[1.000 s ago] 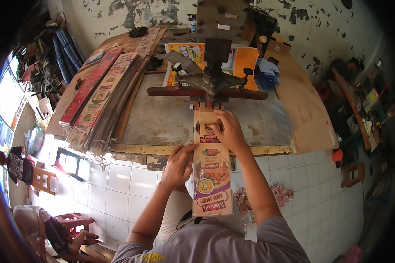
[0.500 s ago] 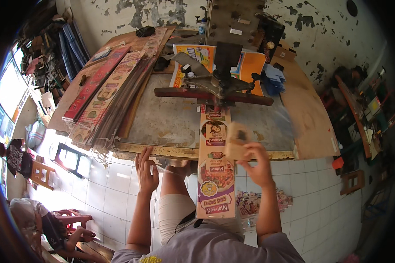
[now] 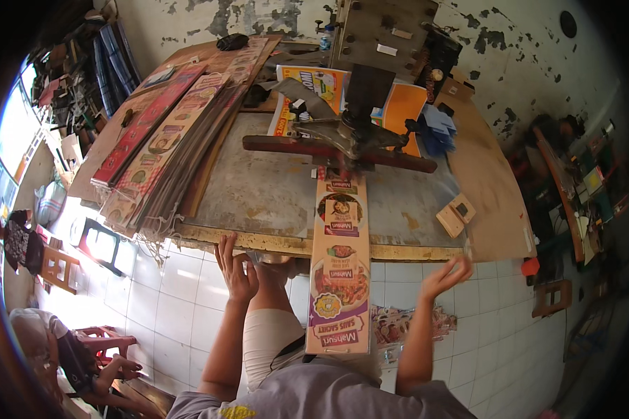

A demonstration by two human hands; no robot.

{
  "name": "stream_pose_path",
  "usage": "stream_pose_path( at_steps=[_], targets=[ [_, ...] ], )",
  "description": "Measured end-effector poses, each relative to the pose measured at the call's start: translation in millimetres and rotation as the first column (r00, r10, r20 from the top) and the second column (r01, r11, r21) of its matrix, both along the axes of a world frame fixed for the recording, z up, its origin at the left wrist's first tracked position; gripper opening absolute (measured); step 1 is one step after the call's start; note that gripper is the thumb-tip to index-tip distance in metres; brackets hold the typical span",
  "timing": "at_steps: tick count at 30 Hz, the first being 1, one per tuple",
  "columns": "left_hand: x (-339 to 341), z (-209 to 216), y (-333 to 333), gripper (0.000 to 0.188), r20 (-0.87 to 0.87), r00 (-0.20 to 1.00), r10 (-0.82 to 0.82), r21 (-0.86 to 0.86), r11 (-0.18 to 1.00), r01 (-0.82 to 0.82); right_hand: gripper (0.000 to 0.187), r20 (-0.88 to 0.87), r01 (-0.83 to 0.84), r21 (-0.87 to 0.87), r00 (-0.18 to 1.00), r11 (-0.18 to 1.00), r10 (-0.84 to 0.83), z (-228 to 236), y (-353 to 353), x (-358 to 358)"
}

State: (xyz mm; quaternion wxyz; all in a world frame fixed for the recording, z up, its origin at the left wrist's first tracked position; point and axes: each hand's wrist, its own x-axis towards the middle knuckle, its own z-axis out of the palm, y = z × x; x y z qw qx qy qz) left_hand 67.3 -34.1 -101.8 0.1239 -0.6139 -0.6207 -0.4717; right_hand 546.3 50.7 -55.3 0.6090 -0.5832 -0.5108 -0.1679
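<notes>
A long printed strip [image 3: 340, 293] with food pictures runs from under the press's dark red crossbar [image 3: 391, 155], over the table edge, to my lap. My left hand [image 3: 239, 272] is at the table's front edge, left of the strip. Its upper fingers are raised, while thumb and forefinger meet in a pinch; whatever they hold is too small to make out. To the right of the strip, my right hand [image 3: 446, 278] hangs just past the edge, fingers stretched and slightly blurred, holding nothing visible. A small wooden block [image 3: 456, 215] with a raised piece lies on the table above it.
Stacks of long printed strips [image 3: 164, 143] with strings cover the table's left side. Colourful printed sheets [image 3: 314, 84] and a blue bundle [image 3: 438, 129] lie behind the press. More printed pieces [image 3: 412, 328] are on the tiled floor. Another person [image 3: 70, 356] sits at lower left.
My right hand has let go of the wooden block, which now rests on the table farther right. The hand has moved right and down. My left hand stays near the table edge.
</notes>
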Motion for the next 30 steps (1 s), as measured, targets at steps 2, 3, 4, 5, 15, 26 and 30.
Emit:
stream_pose_path(
  at_steps=[2,3,4,5,15,26,30],
  targets=[
    [-1,-4,0,0.005,-0.014,1.000,0.012,-0.011,1.000,-0.012,0.024,-0.004,-0.114,-0.033,0.993,0.993,0.114,-58,-37,-29],
    [-1,-7,2,0.006,-0.027,1.000,0.015,-0.006,1.000,-0.015,0.025,-0.060,-0.212,-0.090,0.976,0.973,0.208,-96,-56,-45],
    [-3,-11,1,0.007,-0.046,0.999,0.025,-0.004,1.000,-0.025,0.032,-0.028,-0.315,-0.214,0.948,0.925,0.317,-111,-68,-63],
    [-4,-16,5,0.008,-0.060,0.998,0.027,0.005,1.000,-0.026,0.039,-0.007,-0.396,-0.338,0.908,0.853,0.419,-124,-80,-80],
    [-3,-27,16,0.011,-0.072,0.997,0.043,0.064,0.997,-0.038,0.038,-0.002,-0.565,-0.697,0.617,0.441,0.787,-137,51,-157],
    [-10,-39,15,0.013,-0.110,0.992,0.068,0.082,0.995,-0.059,0.037,-0.017,-0.558,-0.700,0.638,0.446,0.770,-154,24,-156],
    [-9,-43,15,0.013,-0.103,0.992,0.074,0.086,0.994,-0.065,0.037,-0.020,-0.560,-0.699,0.638,0.446,0.770,-153,23,-153]
  ],
)
